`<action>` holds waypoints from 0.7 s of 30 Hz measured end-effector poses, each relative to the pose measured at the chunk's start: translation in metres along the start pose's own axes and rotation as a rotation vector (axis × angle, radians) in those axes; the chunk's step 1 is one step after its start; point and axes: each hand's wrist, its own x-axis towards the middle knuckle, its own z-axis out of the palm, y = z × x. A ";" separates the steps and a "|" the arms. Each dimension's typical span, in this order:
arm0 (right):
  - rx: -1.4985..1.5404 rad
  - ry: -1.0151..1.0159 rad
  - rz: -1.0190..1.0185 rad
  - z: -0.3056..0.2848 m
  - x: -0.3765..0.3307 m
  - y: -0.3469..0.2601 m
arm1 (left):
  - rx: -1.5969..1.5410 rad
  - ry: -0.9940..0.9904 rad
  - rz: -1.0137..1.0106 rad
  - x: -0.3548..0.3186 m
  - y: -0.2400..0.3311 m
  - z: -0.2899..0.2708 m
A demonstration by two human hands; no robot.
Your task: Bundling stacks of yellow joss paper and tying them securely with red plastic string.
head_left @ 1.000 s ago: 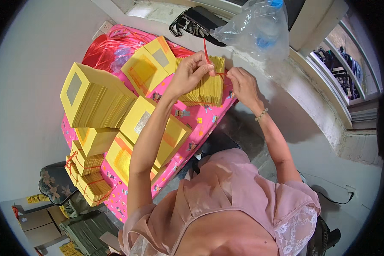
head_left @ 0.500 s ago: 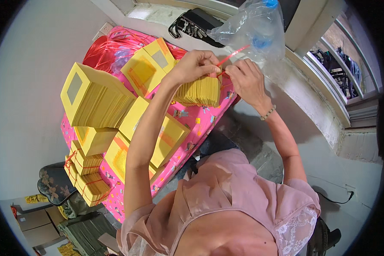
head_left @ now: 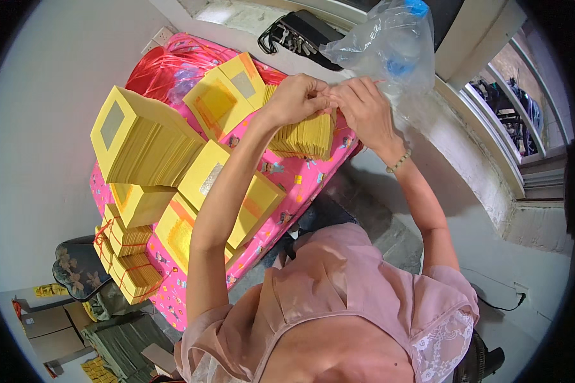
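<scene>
At the far right of the table, my left hand (head_left: 298, 99) and my right hand (head_left: 366, 108) meet fingertip to fingertip. Beneath them lies a stack of yellow paper (head_left: 303, 137), its layered edge facing me. Both hands are closed in a pinch on a thin red plastic string, which the fingers now hide almost wholly. My left wrist and forearm cross in front of other yellow paper. A beaded bracelet (head_left: 399, 161) circles my right wrist. Left of the stack lie yellow sheets (head_left: 218, 102) with an orange patch and a grey square.
A tall yellow paper stack (head_left: 150, 143) stands on the pink patterned tablecloth (head_left: 287, 191). Nearer left are bundles tied with red string (head_left: 131, 277). Red plastic string (head_left: 172, 67) is heaped at the back. The sill holds a black pouch with keys (head_left: 300, 41) and a clear plastic bag (head_left: 390, 48).
My right hand has moved left and up against my left fingertips. The red string's free end, which stuck out between the hands before, is now mostly hidden. The view has shifted slightly.
</scene>
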 end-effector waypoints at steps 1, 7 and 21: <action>-0.002 -0.001 -0.004 0.000 -0.003 -0.001 | -0.063 0.032 0.031 0.000 -0.003 0.003; 0.232 -0.038 0.257 -0.004 -0.022 -0.008 | -0.290 0.088 0.041 -0.004 -0.019 0.012; 0.709 -0.153 0.857 0.006 -0.067 -0.039 | -0.327 0.217 0.052 -0.020 -0.010 0.019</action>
